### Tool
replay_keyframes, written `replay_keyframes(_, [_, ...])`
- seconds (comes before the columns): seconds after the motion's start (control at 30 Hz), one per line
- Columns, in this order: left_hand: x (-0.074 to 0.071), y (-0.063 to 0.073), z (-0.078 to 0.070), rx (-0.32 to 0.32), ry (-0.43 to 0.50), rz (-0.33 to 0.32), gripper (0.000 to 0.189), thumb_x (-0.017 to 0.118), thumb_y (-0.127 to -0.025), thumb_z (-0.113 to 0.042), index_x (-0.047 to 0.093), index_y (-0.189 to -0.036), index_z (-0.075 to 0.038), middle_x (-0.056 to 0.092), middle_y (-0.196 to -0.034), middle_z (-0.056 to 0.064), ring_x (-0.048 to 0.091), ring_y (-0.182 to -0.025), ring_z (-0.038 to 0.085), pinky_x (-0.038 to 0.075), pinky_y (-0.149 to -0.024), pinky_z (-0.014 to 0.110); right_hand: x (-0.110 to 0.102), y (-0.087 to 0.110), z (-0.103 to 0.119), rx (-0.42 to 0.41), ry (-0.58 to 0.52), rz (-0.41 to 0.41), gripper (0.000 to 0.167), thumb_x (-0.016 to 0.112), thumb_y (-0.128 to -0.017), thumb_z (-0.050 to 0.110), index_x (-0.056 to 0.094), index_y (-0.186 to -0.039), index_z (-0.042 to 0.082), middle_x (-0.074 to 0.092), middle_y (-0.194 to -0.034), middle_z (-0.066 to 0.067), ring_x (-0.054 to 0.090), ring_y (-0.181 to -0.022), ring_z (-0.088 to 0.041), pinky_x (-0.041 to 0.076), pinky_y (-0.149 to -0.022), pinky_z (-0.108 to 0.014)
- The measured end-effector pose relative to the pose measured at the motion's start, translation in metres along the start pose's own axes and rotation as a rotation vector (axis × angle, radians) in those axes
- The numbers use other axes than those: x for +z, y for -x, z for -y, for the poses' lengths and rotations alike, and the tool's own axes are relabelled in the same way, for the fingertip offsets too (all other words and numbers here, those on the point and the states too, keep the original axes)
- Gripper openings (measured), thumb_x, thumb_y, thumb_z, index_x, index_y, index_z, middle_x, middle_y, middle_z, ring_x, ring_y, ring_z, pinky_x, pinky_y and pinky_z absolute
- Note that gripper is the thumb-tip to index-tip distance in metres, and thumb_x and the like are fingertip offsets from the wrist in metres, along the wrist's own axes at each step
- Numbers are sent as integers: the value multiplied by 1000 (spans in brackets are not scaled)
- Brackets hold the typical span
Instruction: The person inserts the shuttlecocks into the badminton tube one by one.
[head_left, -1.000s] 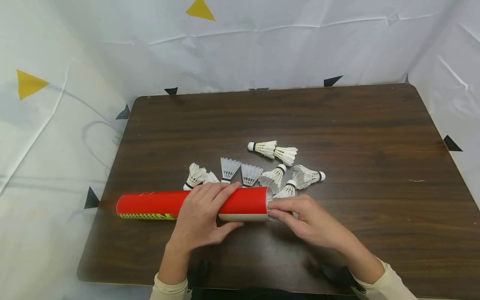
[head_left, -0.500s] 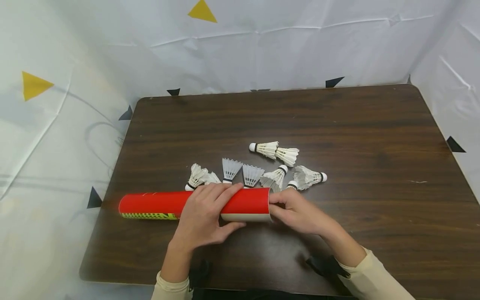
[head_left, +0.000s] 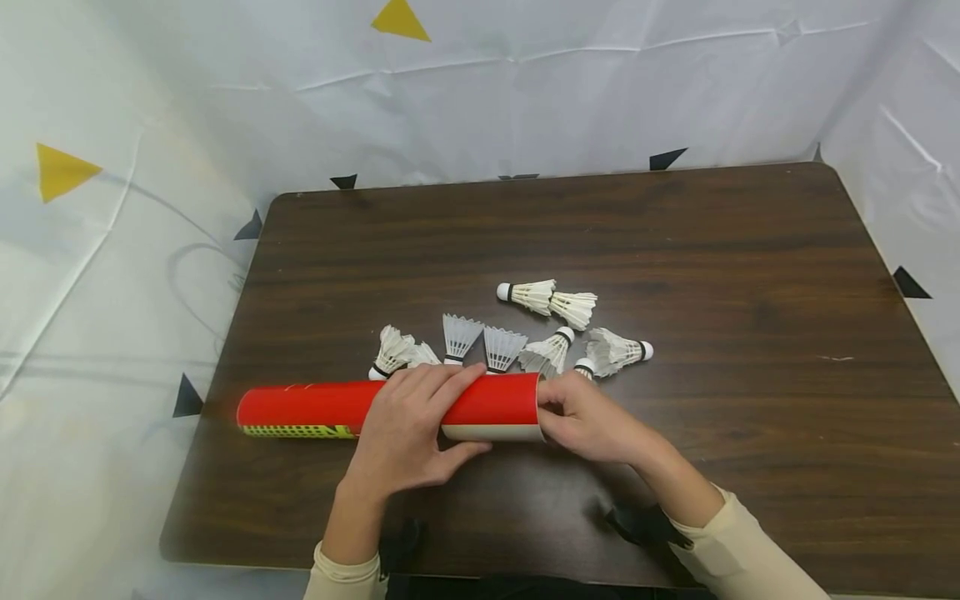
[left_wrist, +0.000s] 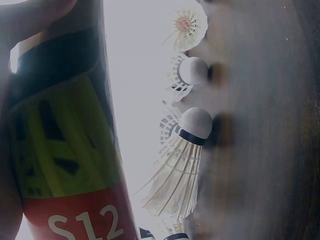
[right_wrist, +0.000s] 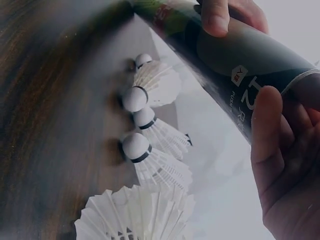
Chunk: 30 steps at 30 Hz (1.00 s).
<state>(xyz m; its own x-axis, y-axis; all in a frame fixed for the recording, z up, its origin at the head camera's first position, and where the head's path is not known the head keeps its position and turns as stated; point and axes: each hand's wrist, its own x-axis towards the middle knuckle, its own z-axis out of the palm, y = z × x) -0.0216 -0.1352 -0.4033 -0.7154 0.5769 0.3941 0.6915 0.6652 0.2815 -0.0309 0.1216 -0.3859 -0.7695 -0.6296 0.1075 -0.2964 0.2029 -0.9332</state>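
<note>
A red shuttlecock tube [head_left: 491,400] lies across the front of the table, its open end facing right. My left hand [head_left: 412,425] grips it around the middle, fingers over the top and thumb along the near side. At the open end is my right hand [head_left: 588,417]; its fingers reach inside the rim, where their tips are hidden. The right thumb [right_wrist: 267,110] overlaps the outside of the tube close to the rim in the right wrist view. I cannot tell whether the right fingers hold anything inside. Beyond the tube lie two grey-white netted shuttlecocks [head_left: 461,335].
Feather shuttlecocks [head_left: 621,352] lie right of the netted pair, and others [head_left: 393,350] lie to its left, partly behind the tube. Two more shuttlecocks [head_left: 531,295] touch end to end farther back. White sheeting [head_left: 570,100] stands behind the dark wooden table [head_left: 735,250].
A shuttlecock pinched by my right hand at the tube's mouth has gone out of sight inside. The right hand moved left, fingers entering the opening. My left hand keeps its grip.
</note>
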Motion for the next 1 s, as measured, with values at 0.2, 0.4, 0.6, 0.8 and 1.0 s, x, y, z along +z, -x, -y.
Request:
replay_keyframes(0.2, [-1,-1,0,-4,4,14,82,77,-71,-55,53,-141,-19,64,-119,-1,59,-107,19,48,-88,42,-15,13,12,48,18,39,20,60,-91,-3,71,-82,11,55,-64,6,48,-56,-7,43,-52,-24])
replay_keyframes(0.4, [-1,-1,-1,-8,13,33,83,77,-72,-55,51,-142,-20,63,-120,-1,58,-108,19,48,-88,42,-45,33,18,46,7,-60,24,69,-90,3,74,-113,7,74,-98,2,67,-80,-13,52,-60,-27])
replay_keyframes(0.6, [-1,0,-1,-8,11,15,82,77,-72,-54,52,-142,-19,63,-119,0,59,-106,20,48,-87,42,-77,44,10,53,253,-271,33,67,-87,-7,73,-115,10,73,-106,-2,68,-86,-9,54,-68,-22])
replay_keyframes(0.8, [-1,1,0,-11,15,12,82,77,-72,-54,51,-143,-20,63,-119,0,59,-106,20,49,-88,43,-87,45,-19,14,768,-268,53,64,-80,-16,68,-126,10,65,-126,-3,67,-100,-22,49,-64,-32])
replay_keyframes(1.0, [-1,0,1,-5,15,11,82,77,-72,-54,51,-143,-21,63,-119,-1,59,-107,19,48,-89,41,-80,44,-51,15,926,-101,76,52,-74,-18,55,-141,17,48,-147,-1,50,-130,-24,35,-47,-25])
